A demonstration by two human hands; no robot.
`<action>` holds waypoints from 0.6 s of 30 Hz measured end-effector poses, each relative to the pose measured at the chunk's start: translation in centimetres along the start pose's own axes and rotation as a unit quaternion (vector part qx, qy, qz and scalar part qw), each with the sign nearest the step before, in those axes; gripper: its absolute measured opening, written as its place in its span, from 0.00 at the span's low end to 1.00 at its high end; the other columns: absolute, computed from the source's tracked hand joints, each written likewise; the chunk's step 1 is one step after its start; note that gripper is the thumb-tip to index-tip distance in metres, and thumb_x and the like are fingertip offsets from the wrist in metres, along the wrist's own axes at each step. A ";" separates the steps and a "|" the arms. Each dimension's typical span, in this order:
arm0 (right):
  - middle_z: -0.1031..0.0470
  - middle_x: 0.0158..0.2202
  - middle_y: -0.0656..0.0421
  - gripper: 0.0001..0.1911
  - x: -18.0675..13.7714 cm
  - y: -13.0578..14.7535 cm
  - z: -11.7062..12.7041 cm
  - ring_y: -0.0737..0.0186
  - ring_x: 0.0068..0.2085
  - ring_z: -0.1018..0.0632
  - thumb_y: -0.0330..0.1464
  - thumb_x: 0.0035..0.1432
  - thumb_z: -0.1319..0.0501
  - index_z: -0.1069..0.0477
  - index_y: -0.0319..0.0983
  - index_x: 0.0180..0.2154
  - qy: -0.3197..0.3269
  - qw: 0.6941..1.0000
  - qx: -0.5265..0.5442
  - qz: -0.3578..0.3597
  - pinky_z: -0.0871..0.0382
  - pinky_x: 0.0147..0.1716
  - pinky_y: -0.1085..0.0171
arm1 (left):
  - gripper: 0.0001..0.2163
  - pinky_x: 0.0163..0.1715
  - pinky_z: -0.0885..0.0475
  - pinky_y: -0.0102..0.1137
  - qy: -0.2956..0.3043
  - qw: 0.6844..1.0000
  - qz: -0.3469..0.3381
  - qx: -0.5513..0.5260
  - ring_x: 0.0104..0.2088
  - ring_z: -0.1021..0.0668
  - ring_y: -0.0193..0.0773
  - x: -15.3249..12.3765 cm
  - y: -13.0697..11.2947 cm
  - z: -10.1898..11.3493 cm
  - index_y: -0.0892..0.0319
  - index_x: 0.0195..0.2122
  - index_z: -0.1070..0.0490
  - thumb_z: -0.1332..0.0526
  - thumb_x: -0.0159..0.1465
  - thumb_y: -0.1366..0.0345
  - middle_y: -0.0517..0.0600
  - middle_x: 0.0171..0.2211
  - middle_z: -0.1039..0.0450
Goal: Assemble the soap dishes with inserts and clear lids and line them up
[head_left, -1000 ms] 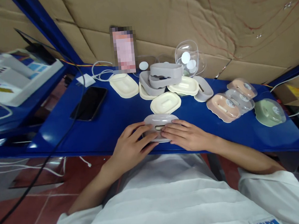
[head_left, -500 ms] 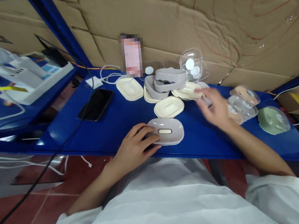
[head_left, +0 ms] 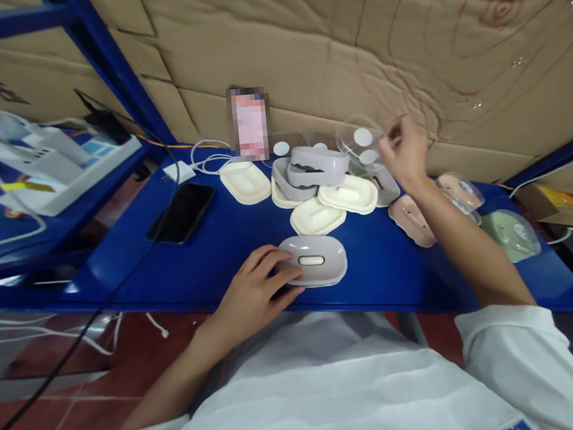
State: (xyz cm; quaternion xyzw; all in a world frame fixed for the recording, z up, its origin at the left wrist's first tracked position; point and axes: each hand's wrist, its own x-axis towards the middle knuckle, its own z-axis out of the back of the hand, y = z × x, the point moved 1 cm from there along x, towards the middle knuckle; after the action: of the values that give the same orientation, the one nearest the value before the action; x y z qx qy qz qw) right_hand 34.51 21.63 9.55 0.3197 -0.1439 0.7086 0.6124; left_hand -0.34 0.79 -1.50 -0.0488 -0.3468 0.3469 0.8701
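Glossy grey plastic tray (head_left: 315,260), shiny blue shelf (head_left: 218,238), creased matt cardboard wall (head_left: 302,53)

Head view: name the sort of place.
Probably a small assembly or packing bench: batches of soap-dish parts, one grey soap dish held by the left hand, on a blue metal shelf backed by cardboard.

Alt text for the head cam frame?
A person's left hand rests on the left end of a grey oval case at the front of a blue table, while the right hand reaches to clear lids at the back. Cream trays and grey shells lie between them; a black phone lies to the left.
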 end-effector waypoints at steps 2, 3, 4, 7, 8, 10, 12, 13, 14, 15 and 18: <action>0.17 0.50 0.48 0.13 -2.2 0.8 1.8 0.53 0.50 0.16 0.35 0.72 0.46 0.28 0.40 0.52 -0.044 0.996 0.044 0.060 0.23 0.51 0.55 | 0.13 0.61 0.22 0.49 0.002 1.000 0.004 0.003 0.62 0.26 0.53 -0.1 -0.1 0.0 0.53 0.57 0.22 0.31 0.71 0.64 0.58 0.61 0.26; 0.16 0.52 0.49 0.13 -3.8 1.3 2.7 0.53 0.51 0.16 0.35 0.73 0.47 0.28 0.41 0.53 -0.048 0.992 0.059 0.099 0.22 0.52 0.54 | 0.16 0.62 0.22 0.50 -0.001 1.000 0.007 0.004 0.64 0.27 0.54 -0.2 -0.2 0.0 0.53 0.60 0.24 0.31 0.72 0.64 0.60 0.64 0.29; 0.16 0.52 0.50 0.13 -5.7 1.8 3.5 0.52 0.52 0.15 0.36 0.74 0.48 0.28 0.43 0.52 -0.053 0.986 0.065 0.145 0.21 0.52 0.52 | 0.19 0.63 0.23 0.52 -0.006 1.000 0.010 0.004 0.66 0.28 0.55 -0.2 -0.3 0.0 0.53 0.63 0.26 0.31 0.72 0.63 0.61 0.67 0.33; 0.13 0.52 0.57 0.06 -11.7 3.4 5.0 0.52 0.51 0.13 0.36 0.72 0.40 0.25 0.46 0.41 -0.018 0.946 0.089 0.312 0.16 0.47 0.55 | 0.26 0.66 0.24 0.54 -0.011 1.000 0.026 -0.001 0.71 0.31 0.58 -0.3 -0.4 0.0 0.53 0.70 0.33 0.32 0.73 0.62 0.64 0.72 0.41; 0.14 0.53 0.56 0.03 -13.4 3.9 5.2 0.52 0.53 0.13 0.33 0.71 0.37 0.24 0.46 0.42 -0.025 0.918 0.112 0.379 0.15 0.47 0.56 | 0.27 0.66 0.24 0.54 -0.007 0.999 0.031 -0.004 0.71 0.31 0.58 -0.3 -0.5 0.0 0.54 0.71 0.35 0.32 0.73 0.61 0.64 0.73 0.42; 0.15 0.57 0.56 0.07 -15.8 5.0 5.3 0.52 0.58 0.15 0.28 0.69 0.34 0.22 0.45 0.46 -0.021 0.876 0.141 0.461 0.14 0.53 0.55 | 0.29 0.67 0.25 0.54 -0.001 0.999 0.037 -0.012 0.73 0.32 0.58 -0.4 -0.5 -0.1 0.54 0.72 0.38 0.32 0.73 0.60 0.65 0.74 0.43; 0.18 0.61 0.56 0.15 -16.8 5.9 5.1 0.52 0.63 0.18 0.27 0.68 0.33 0.22 0.46 0.54 0.002 0.853 0.164 0.495 0.17 0.59 0.54 | 0.30 0.67 0.25 0.55 -0.004 0.999 0.043 -0.020 0.73 0.32 0.59 -0.4 -0.4 -0.2 0.53 0.73 0.40 0.32 0.73 0.60 0.65 0.75 0.44; 0.19 0.62 0.57 0.18 -16.9 6.3 5.0 0.53 0.64 0.19 0.27 0.69 0.32 0.23 0.47 0.58 0.023 0.850 0.174 0.497 0.18 0.61 0.53 | 0.31 0.68 0.25 0.55 -0.008 0.999 0.047 -0.024 0.73 0.32 0.58 -0.4 -0.3 -0.2 0.52 0.74 0.42 0.32 0.73 0.60 0.65 0.75 0.43; 0.20 0.63 0.57 0.21 -16.9 6.7 4.9 0.54 0.65 0.20 0.29 0.70 0.32 0.25 0.48 0.62 0.052 0.848 0.187 0.493 0.20 0.63 0.52 | 0.32 0.67 0.25 0.55 -0.010 0.998 0.049 -0.030 0.73 0.32 0.58 -0.5 -0.2 -0.2 0.52 0.74 0.43 0.32 0.73 0.60 0.64 0.75 0.43; 0.21 0.65 0.56 0.24 -16.7 7.0 4.8 0.53 0.67 0.22 0.33 0.71 0.32 0.28 0.48 0.66 0.092 0.847 0.199 0.484 0.22 0.66 0.50 | 0.32 0.67 0.25 0.55 -0.008 0.998 0.048 -0.034 0.73 0.31 0.57 -0.5 -0.2 -0.3 0.51 0.75 0.43 0.32 0.73 0.61 0.64 0.74 0.42; 0.31 0.73 0.48 0.36 -16.6 7.7 4.5 0.50 0.75 0.32 0.42 0.72 0.34 0.38 0.40 0.74 0.237 0.835 0.219 0.446 0.34 0.74 0.45 | 0.31 0.68 0.25 0.54 0.013 0.998 0.043 -0.044 0.73 0.31 0.56 -0.5 0.0 -0.4 0.50 0.75 0.43 0.33 0.74 0.61 0.63 0.74 0.41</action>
State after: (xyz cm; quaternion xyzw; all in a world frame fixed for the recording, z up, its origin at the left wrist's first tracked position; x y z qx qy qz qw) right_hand 29.17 4.47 3.98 0.1694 0.0377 0.9718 0.1595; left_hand -0.36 0.53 -2.13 -0.1067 -0.3484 0.3674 0.8557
